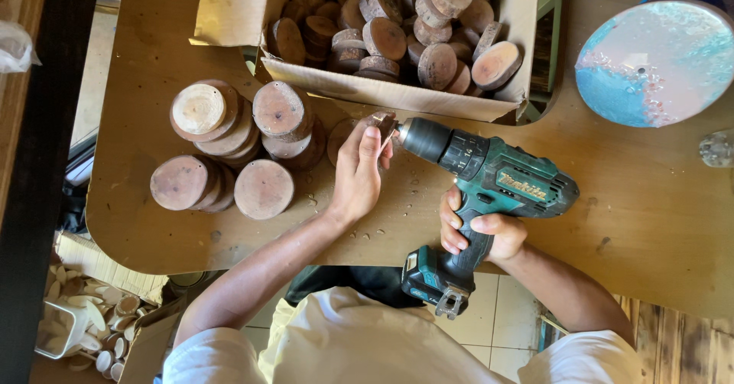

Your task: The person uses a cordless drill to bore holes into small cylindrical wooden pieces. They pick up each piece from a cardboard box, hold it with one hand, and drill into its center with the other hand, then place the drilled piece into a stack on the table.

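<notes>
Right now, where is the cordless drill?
The cordless drill is right of centre, gripped by the right hand, its tip against the wood slice the left hand holds.

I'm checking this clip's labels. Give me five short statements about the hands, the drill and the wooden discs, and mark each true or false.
1. The right hand grips the handle of the teal cordless drill. True.
2. The left hand holds a small wooden disc at the drill's tip. True.
3. The cardboard box is empty. False: it is full of small wooden discs.
4. Stacks of larger wooden rounds stand to the left of the left hand. True.
5. The drill lies unattended on the tabletop. False: the right hand holds it, with its nose pointed at the disc in the left hand.
</notes>
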